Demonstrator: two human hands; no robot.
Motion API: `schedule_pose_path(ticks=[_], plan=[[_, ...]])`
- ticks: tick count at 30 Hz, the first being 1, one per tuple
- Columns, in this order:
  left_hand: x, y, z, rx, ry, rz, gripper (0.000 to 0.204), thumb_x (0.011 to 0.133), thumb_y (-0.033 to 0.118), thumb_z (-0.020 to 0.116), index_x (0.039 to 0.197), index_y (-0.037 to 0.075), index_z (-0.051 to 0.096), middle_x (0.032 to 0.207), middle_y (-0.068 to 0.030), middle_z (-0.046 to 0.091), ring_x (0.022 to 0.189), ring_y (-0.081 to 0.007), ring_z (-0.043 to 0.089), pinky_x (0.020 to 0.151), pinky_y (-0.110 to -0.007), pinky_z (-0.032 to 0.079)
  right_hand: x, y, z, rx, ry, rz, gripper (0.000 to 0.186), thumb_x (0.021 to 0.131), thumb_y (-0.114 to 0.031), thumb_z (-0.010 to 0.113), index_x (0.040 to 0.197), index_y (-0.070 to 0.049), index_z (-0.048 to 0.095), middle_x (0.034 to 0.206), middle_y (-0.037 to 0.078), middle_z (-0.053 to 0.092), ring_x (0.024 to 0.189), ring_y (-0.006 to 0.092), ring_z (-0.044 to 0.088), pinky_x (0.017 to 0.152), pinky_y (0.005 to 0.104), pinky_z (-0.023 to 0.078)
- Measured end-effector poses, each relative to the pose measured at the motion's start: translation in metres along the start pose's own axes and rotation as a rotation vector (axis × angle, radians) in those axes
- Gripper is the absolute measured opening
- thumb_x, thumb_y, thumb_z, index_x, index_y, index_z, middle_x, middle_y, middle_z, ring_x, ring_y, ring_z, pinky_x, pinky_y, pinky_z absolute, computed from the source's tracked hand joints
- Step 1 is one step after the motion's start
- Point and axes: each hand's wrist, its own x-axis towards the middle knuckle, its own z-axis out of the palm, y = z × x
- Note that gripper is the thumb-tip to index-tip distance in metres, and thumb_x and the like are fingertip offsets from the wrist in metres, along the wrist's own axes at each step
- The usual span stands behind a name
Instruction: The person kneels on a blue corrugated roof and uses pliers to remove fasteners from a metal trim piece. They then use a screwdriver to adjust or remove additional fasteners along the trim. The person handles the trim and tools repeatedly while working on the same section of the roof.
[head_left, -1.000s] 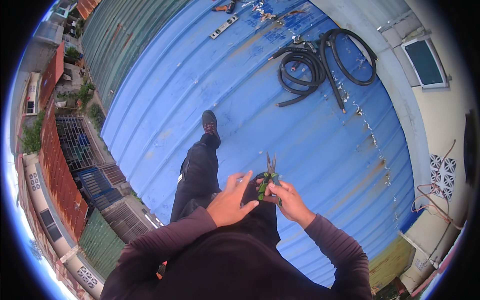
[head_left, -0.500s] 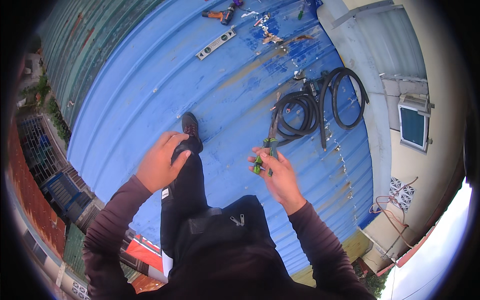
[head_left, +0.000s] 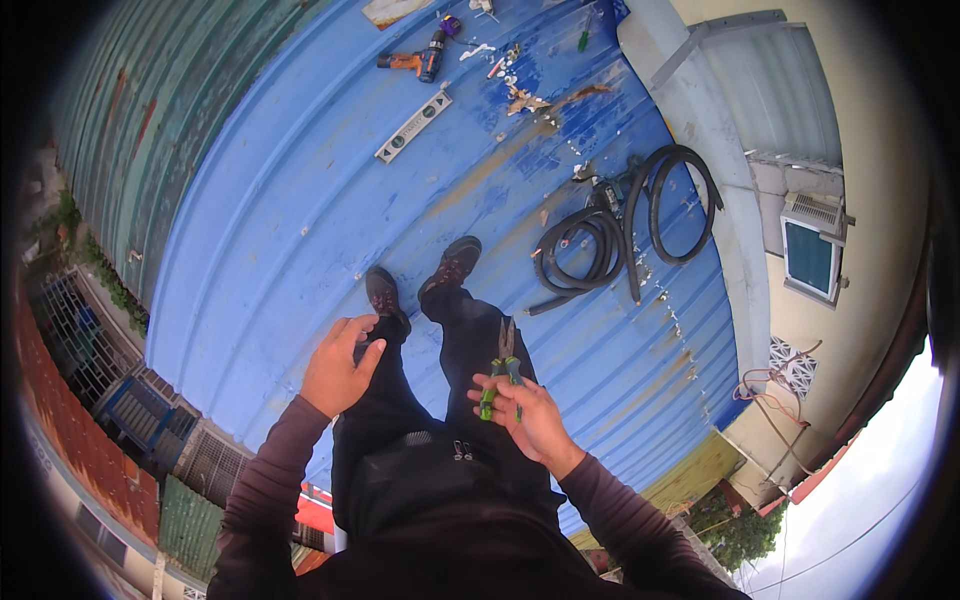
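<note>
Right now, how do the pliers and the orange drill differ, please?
The pliers are in the right hand, while the drill lies on the blue roof. The pliers have green and dark handles; the drill is orange and black. Both are hand tools.

Outdoors, in bright daylight: blue ribbed metal roofing (head_left: 270, 260) beneath and ahead of the hands (head_left: 343, 368), streaked with brown stains and deeper blue toward the far right. Ahead and to the left of the hands, a weathered green corrugated roof (head_left: 175, 140); level with them on the left, a blue slatted gate (head_left: 150, 412), and farther out, rust-red roofing (head_left: 85, 450). To their right, a pale ledge (head_left: 690, 110), then a cream wall (head_left: 880, 130) with a teal panel (head_left: 808, 258) in a pale frame and white patterned blocks (head_left: 795, 370). Back and right, green foliage (head_left: 730, 525) under whitish sky (head_left: 850, 510).
</note>
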Motion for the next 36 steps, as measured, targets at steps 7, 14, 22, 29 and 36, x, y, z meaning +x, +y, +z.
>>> schedule_pose_path(ticks=[7, 14, 22, 29, 36], plan=[[0.092, 0.040, -0.004, 0.065, -0.027, 0.010, 0.034, 0.099, 0.021, 0.069, 0.128, 0.004, 0.064, 0.113, -0.0168, 0.068, 0.103, -0.0353, 0.070, 0.089, -0.044, 0.055, 0.048, -0.078, -0.006, 0.077, -0.093, -0.087, 0.026, 0.105, -0.014, 0.052, 0.123, 0.000, 0.063, 0.143, 0.018, 0.060, 0.128, 0.0321, 0.062, 0.107, 0.0463, 0.049], [0.324, 0.119, -0.018, 0.178, 0.197, 0.209, 0.028, 0.100, 0.018, 0.068, 0.126, 0.005, 0.067, 0.116, -0.0176, 0.068, 0.108, -0.0375, 0.067, 0.092, -0.043, 0.054, 0.156, -0.196, -0.053, -0.022, 0.087, -0.155, 0.022, 0.103, -0.008, 0.055, 0.119, 0.002, 0.067, 0.145, 0.016, 0.059, 0.125, 0.0271, 0.064, 0.104, 0.0402, 0.051], [0.649, 0.247, -0.006, 0.505, 0.620, 0.750, 0.039, 0.098, 0.029, 0.072, 0.125, 0.002, 0.069, 0.119, -0.0204, 0.072, 0.107, -0.0360, 0.071, 0.093, -0.042, 0.055, 0.232, -0.408, -0.109, -0.915, 0.121, -0.709, 0.024, 0.098, -0.004, 0.060, 0.121, 0.004, 0.064, 0.136, 0.017, 0.058, 0.124, 0.0269, 0.059, 0.103, 0.0370, 0.047], [0.837, 0.303, -0.002, 0.545, 0.610, 0.527, 0.049, 0.092, 0.027, 0.071, 0.131, 0.000, 0.061, 0.126, -0.0275, 0.063, 0.121, -0.0445, 0.060, 0.106, -0.049, 0.049, 0.291, -0.589, -0.131, -1.364, 0.189, -1.195, 0.029, 0.099, -0.019, 0.067, 0.119, 0.001, 0.063, 0.135, 0.021, 0.055, 0.120, 0.0383, 0.057, 0.104, 0.0477, 0.045], [0.920, 0.334, -0.006, 0.673, 0.453, 0.298, 0.058, 0.093, 0.039, 0.069, 0.133, -0.001, 0.059, 0.129, -0.0305, 0.062, 0.124, -0.0439, 0.060, 0.106, -0.051, 0.050, 0.382, -0.694, -0.152, -1.780, 0.326, -1.291, 0.030, 0.099, -0.023, 0.066, 0.117, 0.001, 0.064, 0.135, 0.018, 0.059, 0.119, 0.0371, 0.059, 0.103, 0.0486, 0.045]])
